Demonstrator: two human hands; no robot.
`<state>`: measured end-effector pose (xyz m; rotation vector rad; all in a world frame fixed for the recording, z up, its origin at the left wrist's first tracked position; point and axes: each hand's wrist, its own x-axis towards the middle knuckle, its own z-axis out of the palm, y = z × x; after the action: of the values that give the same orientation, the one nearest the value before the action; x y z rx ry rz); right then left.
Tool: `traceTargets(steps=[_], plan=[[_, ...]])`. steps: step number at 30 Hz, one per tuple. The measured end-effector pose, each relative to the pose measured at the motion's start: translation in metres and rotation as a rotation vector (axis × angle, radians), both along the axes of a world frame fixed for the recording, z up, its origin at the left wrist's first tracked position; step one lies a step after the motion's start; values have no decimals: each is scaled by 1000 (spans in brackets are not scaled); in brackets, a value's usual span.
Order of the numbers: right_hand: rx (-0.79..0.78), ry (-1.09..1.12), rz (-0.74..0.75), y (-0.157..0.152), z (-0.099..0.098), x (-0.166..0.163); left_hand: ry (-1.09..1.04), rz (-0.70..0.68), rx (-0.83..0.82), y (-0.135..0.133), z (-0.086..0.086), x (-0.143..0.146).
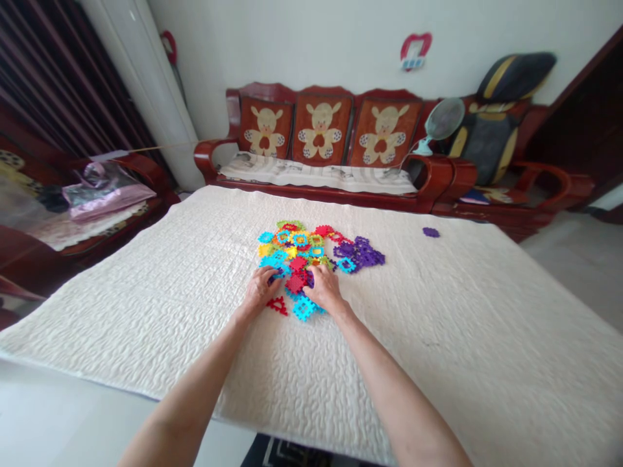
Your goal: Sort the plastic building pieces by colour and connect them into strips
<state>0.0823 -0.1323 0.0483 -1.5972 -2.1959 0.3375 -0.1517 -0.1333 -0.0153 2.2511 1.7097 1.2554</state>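
Note:
A heap of colourful plastic interlocking tiles (311,250) lies in the middle of a cream quilted mat (438,324). My left hand (260,290) rests at the heap's near left edge, fingers curled over blue pieces. My right hand (325,288) sits at the near right edge, fingers bent down onto the tiles. Between the two hands lies a red square tile (296,281). A red triangular piece (278,305) and a blue square tile (304,309) lie just below the hands. What the fingers grip, if anything, is hidden.
A lone purple piece (431,231) lies apart at the mat's far right. Behind the mat stands a red wooden sofa (321,149) with bear cushions. A small fan (440,123) and a backpack (491,123) sit at right; a side table with bags (97,194) at left.

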Motion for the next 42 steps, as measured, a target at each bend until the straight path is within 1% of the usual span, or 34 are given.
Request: traceTargets(steps=[4, 7, 12, 16, 19, 22, 25, 27, 28, 30, 34, 36, 39, 42], plan=[[51, 48, -4, 5, -9, -3, -67, 76, 20, 8, 0, 3], [59, 102, -8, 7, -14, -6, -95, 122, 28, 13, 0, 5], [107, 266, -24, 14, -16, 1, -113, 133, 23, 12, -1, 9], [174, 443, -83, 31, -16, 22, -133, 124, 10, 10, -1, 11], [147, 541, -161, 45, -16, 45, -149, 116, 3, 9, 0, 11], [127, 557, -259, 56, -12, 70, -164, 105, -4, 10, 1, 11], [243, 494, -389, 63, -5, 89, -181, 119, -6, 12, 2, 12], [351, 457, -408, 64, 0, 90, -191, 143, -9, 13, 3, 13], [388, 446, -379, 63, 2, 86, -195, 156, -13, 13, 4, 14], [406, 438, -268, 58, 4, 68, -203, 186, -26, 13, 5, 14], [317, 393, 2, 41, 2, 13, -224, 246, -65, 10, 7, 14], [279, 340, 99, 33, 0, -14, -232, 261, -86, 9, 8, 13], [234, 242, 169, 25, 0, -44, -239, 270, -117, 7, 10, 12], [206, 143, 134, 22, 0, -60, -244, 271, -143, 7, 12, 12]])
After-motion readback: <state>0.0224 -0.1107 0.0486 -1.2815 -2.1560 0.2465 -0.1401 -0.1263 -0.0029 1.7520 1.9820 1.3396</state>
